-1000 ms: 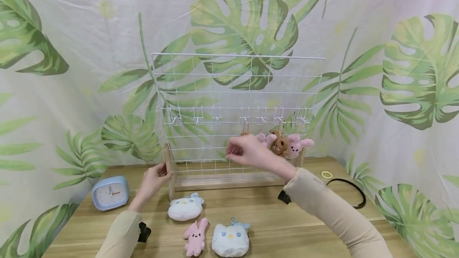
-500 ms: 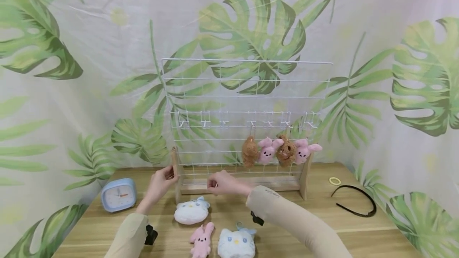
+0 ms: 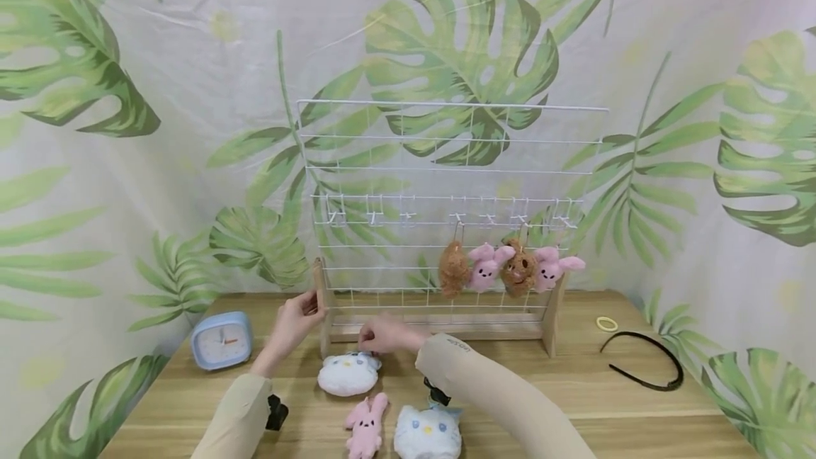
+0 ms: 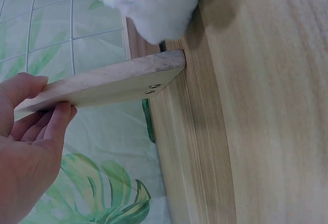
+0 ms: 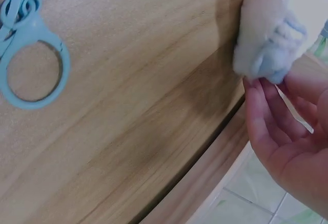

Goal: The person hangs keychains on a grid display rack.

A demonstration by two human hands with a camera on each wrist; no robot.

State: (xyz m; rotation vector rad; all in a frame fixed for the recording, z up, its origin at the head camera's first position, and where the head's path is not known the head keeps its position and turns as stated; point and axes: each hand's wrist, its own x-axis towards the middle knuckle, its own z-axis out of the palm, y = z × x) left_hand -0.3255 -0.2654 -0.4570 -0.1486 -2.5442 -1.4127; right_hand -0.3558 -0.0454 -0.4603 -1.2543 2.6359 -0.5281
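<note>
My left hand pinches the wooden side post of a white wire grid rack, thumb on one face and fingers on the other. My right hand is at the top of a white plush charm with blue eyes and a pale blue bow. In the right wrist view its fingertips pinch the plush beside the blue bow. A pink bunny plush and a second white plush lie nearer on the table; the second one's blue ring clasp shows in the right wrist view.
Two brown plush charms and two pink bunnies hang from hooks at the rack's right; hooks at its left are bare. A blue clock stands left. A yellow ring and black headband lie right.
My right hand has come down and left from in front of the hanging plushes to the white plush, and its fingers have taken hold there. The left hand stays on the post.
</note>
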